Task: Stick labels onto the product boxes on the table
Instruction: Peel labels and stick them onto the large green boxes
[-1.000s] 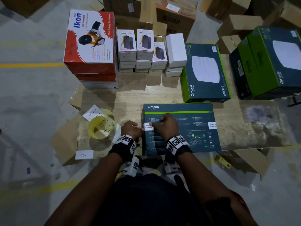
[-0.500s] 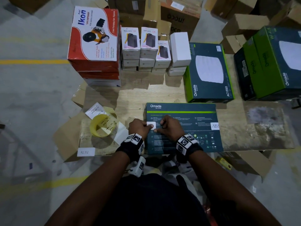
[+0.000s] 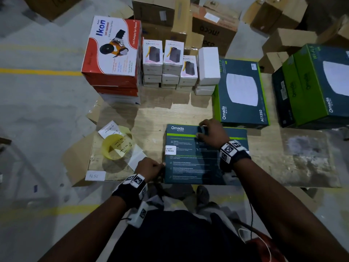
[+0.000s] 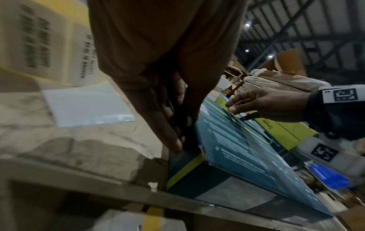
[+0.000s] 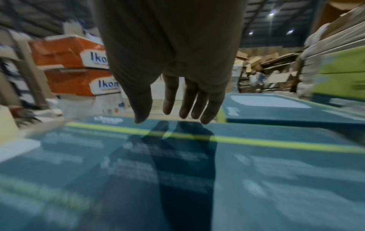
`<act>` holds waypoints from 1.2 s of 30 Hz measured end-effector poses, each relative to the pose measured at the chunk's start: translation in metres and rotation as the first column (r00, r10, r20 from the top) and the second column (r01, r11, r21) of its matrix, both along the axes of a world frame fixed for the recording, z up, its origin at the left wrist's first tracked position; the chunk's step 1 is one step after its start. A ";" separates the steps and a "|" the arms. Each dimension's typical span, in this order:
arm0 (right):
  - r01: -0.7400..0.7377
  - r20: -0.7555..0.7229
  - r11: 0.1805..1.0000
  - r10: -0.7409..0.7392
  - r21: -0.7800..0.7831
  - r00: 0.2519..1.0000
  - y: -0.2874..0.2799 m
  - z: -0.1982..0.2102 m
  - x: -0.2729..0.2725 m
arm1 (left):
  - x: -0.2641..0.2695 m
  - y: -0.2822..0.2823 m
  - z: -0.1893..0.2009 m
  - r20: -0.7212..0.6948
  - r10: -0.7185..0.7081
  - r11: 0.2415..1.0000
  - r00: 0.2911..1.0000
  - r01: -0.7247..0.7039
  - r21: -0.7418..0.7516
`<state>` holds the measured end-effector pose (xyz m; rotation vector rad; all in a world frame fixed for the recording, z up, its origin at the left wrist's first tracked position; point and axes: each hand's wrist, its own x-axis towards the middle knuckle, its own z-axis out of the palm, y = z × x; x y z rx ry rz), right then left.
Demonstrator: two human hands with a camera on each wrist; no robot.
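Omada box [image 3: 205, 157], label [image 3: 170, 150] reads "ACCEPT… BROKEN", cut off. Left hand [image 3: 149, 168] fingers grip box edge; right hand [image 3: 213, 132] fingers straight, above it.

Both forearms reach forward from the bottom of the head view, bare to the wrist, each wrist wrapped in a dark band carrying black-and-white marker tiles. The left hand [image 3: 149, 168] is low and near the body, fingers pointing downward and held close together, their tips [image 4: 173, 145] pressed against an upright edge; whether they curl round it cannot be told. The right hand [image 3: 212, 132] is stretched farther forward, palm down, fingers [image 5: 185, 100] straight and slightly spread, thumb set apart to the left. Its fingertips hang just above a surface, casting a shadow directly below. The two hands are well apart.
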<state>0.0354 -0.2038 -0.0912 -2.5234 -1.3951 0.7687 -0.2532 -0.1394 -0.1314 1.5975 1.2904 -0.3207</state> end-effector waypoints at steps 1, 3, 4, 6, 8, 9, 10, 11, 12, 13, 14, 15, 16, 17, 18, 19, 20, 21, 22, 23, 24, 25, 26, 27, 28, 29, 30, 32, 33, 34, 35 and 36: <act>-0.051 -0.024 0.999 0.051 -0.011 0.998 0.010 0.001 -0.002 | -0.005 -0.005 -0.001 -0.033 0.023 0.998 0.999 -0.025 -0.059; -0.138 -0.098 0.988 0.130 -0.071 0.987 0.028 0.003 -0.010 | -0.010 -0.020 -0.006 -0.053 0.100 0.976 0.994 -0.109 -0.188; -0.177 -0.126 0.977 0.162 -0.117 0.979 0.035 0.003 -0.013 | -0.008 -0.030 -0.005 -0.040 0.183 0.952 0.982 -0.187 -0.241; -0.238 -0.156 0.954 0.211 -0.181 0.965 0.042 0.007 -0.018 | -0.001 -0.045 0.000 -0.023 0.457 0.825 0.889 -0.433 -0.363; -0.248 -0.198 0.949 0.211 -0.192 0.957 0.040 0.013 -0.017 | 0.006 -0.049 0.004 -0.028 0.646 0.680 0.763 -0.592 -0.432; -0.241 -0.221 0.951 0.198 -0.193 0.955 0.038 0.020 -0.014 | 0.009 -0.050 0.005 -0.036 0.695 0.634 0.718 -0.636 -0.441; -0.234 -0.237 0.950 0.183 -0.205 0.954 0.034 0.029 -0.009 | 0.013 -0.049 0.008 -0.025 0.733 0.608 0.680 -0.670 -0.426; -0.221 -0.249 0.952 0.166 -0.213 0.954 0.029 0.040 -0.002 | 0.019 -0.049 0.017 -0.003 0.768 0.586 0.640 -0.705 -0.401; -0.206 -0.261 0.955 0.148 -0.211 0.954 0.023 0.053 0.006 | 0.025 -0.047 0.028 0.014 0.790 0.574 0.613 -0.731 -0.368; -0.191 -0.276 0.962 0.134 -0.193 0.952 0.016 0.066 0.015 | 0.032 -0.046 0.046 0.035 0.807 0.564 0.589 -0.753 -0.340; -0.165 -0.300 0.972 0.109 -0.170 0.948 0.009 0.078 0.025 | 0.040 -0.045 0.067 0.082 0.818 0.563 0.570 -0.763 -0.316; -0.125 -0.325 0.981 0.072 -0.146 0.943 0.001 0.093 0.034 | 0.049 -0.046 0.084 0.138 0.819 0.572 0.558 -0.769 -0.287; -0.080 -0.348 0.989 0.033 -0.124 0.937 -0.006 0.109 0.044 | 0.056 -0.045 0.103 0.197 0.813 0.582 0.548 -0.774 -0.250; -0.043 -0.370 0.995 0.005 -0.094 0.929 -0.014 0.124 0.053 | 0.064 -0.046 0.123 0.250 0.797 0.598 0.550 -0.776 -0.201; -0.017 -0.392 0.998 -0.008 -0.060 0.920 -0.023 0.138 0.061 | 0.072 -0.048 0.143 0.288 0.762 0.629 0.580 -0.769 -0.117; 0.009 -0.426 1.000 -0.018 -0.023 0.905 -0.032 0.152 0.068 | 0.080 -0.049 0.161 0.339 0.734 0.641 0.589 -0.765 -0.058; 0.045 -0.481 0.999 -0.032 0.016 0.876 -0.042 0.164 0.074 | 0.086 -0.053 0.178 0.389 0.695 0.655 0.605 -0.756 0.008; 0.094 -0.548 0.995 -0.054 0.046 0.835 -0.053 0.175 0.080 | 0.093 -0.057 0.194 0.448 0.660 0.659 0.604 -0.751 0.042; 0.143 -0.609 0.987 -0.069 0.074 0.790 -0.063 0.186 0.086 | 0.100 -0.064 0.211 0.495 0.595 0.682 0.633 -0.724 0.106; 0.190 -0.661 0.976 -0.076 0.103 0.746 -0.072 0.196 0.092 | 0.105 -0.069 0.224 0.530 0.576 0.655 0.622 -0.739 0.157; 0.234 -0.695 0.964 -0.082 0.127 0.715 -0.082 0.207 0.097 | 0.112 -0.074 0.236 0.562 0.556 0.637 0.612 -0.749 0.186; 0.277 -0.716 0.949 -0.090 0.148 0.692 -0.090 0.214 0.103 | 0.118 -0.081 0.246 0.609 0.529 0.624 0.591 -0.757 0.193; 0.317 -0.731 0.934 -0.098 0.168 0.675 -0.097 0.220 0.108 | 0.121 -0.087 0.255 0.643 0.499 0.616 0.581 -0.760 0.208; 0.345 -0.739 0.922 -0.109 0.175 0.665 -0.103 0.220 0.115 | 0.124 -0.092 0.257 0.680 0.476 0.604 0.558 -0.770 0.209; 0.364 -0.747 0.916 -0.123 0.169 0.653 -0.110 0.219 0.118 | 0.125 -0.098 0.259 0.697 0.470 0.588 0.542 -0.781 0.210; 0.380 -0.752 0.913 -0.145 0.150 0.644 -0.115 0.214 0.121 | 0.125 -0.103 0.257 0.712 0.463 0.580 0.527 -0.788 0.206; 0.395 -0.756 0.910 -0.167 0.130 0.633 -0.121 0.209 0.121 | 0.124 -0.109 0.254 0.717 0.460 0.579 0.523 -0.789 0.205; 0.433 -0.768 0.895 -0.201 0.109 0.609 -0.134 0.195 0.119 | 0.122 -0.121 0.246 0.716 0.479 0.574 0.508 -0.798 0.183; 0.458 -0.776 0.882 -0.211 0.110 0.594 -0.139 0.188 0.117 | 0.119 -0.127 0.243 0.717 0.499 0.570 0.487 -0.808 0.152; 0.482 -0.789 0.869 -0.217 0.111 0.574 -0.144 0.183 0.114 | 0.117 -0.134 0.241 0.707 0.528 0.565 0.471 -0.816 0.122; 0.496 -0.806 0.862 -0.216 0.108 0.552 -0.148 0.179 0.111 | 0.114 -0.140 0.237 0.696 0.555 0.563 0.455 -0.821 0.089; 0.499 -0.825 0.861 -0.208 0.100 0.525 -0.151 0.177 0.108 | 0.111 -0.147 0.233 0.673 0.587 0.566 0.450 -0.822 0.055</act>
